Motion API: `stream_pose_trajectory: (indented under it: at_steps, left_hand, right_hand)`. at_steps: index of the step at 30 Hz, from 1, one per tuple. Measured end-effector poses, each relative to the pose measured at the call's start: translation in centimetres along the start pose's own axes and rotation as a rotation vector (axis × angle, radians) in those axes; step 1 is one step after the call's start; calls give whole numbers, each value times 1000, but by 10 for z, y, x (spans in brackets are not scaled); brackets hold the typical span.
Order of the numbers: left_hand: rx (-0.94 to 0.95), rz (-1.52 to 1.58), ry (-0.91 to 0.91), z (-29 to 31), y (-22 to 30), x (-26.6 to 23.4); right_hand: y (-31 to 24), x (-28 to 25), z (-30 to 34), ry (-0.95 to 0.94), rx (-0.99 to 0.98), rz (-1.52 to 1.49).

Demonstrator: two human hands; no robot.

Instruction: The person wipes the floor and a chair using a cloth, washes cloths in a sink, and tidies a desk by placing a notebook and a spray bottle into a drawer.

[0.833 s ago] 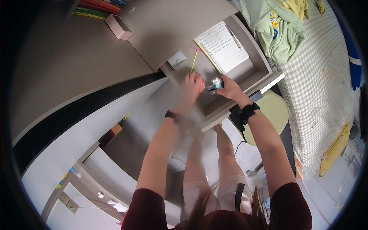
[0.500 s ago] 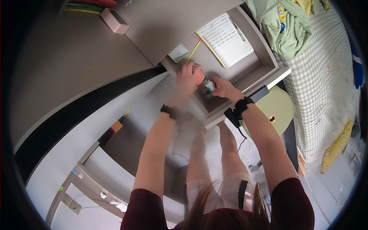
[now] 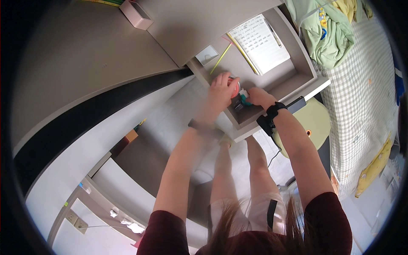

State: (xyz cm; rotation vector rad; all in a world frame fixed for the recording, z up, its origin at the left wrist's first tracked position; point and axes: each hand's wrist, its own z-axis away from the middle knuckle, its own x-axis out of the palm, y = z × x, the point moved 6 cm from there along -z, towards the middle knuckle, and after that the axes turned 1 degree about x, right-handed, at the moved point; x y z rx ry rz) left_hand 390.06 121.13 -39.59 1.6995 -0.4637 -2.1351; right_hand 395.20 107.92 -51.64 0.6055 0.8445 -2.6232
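Note:
Inside the open drawer [image 3: 282,79], both of my hands work near its front left corner. My left hand [image 3: 221,92] is closed around a round red object with a clear rim [image 3: 233,86], perhaps a small tin or jar. Beside it, my right hand [image 3: 260,97] pinches a small white and teal object [image 3: 245,98], whose kind I cannot make out. A dark, box-like item [image 3: 236,103] shows below and between the hands. Farther back lie a yellow-green pencil [image 3: 221,58], an open notebook [image 3: 266,49] with a pen [image 3: 274,35] on it, and a white square box [image 3: 207,55].
A grey-brown desktop [image 3: 85,55] spreads to the left, with a pink holder [image 3: 136,15] on it. On the right are a checked bed [image 3: 352,102] with a green garment [image 3: 325,40], and a pale green stool seat [image 3: 314,123] close to the drawer front.
The whole scene has shifted slightly rightward in view. My hands are a little closer together, and the dark item between them shows more clearly. Both hands keep their holds.

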Motion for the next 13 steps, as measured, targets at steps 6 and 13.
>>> stream_pose_trajectory:
  at_steps: [6, 13]
  left_hand:
    - [-27, -122, 162, 10, 16, -14]
    - [-342, 297, 372, 111, 48, -78]
  right_hand:
    - [5, -15, 14, 39, -32, 37]
    - [-59, -76, 113, 290, 75, -211]
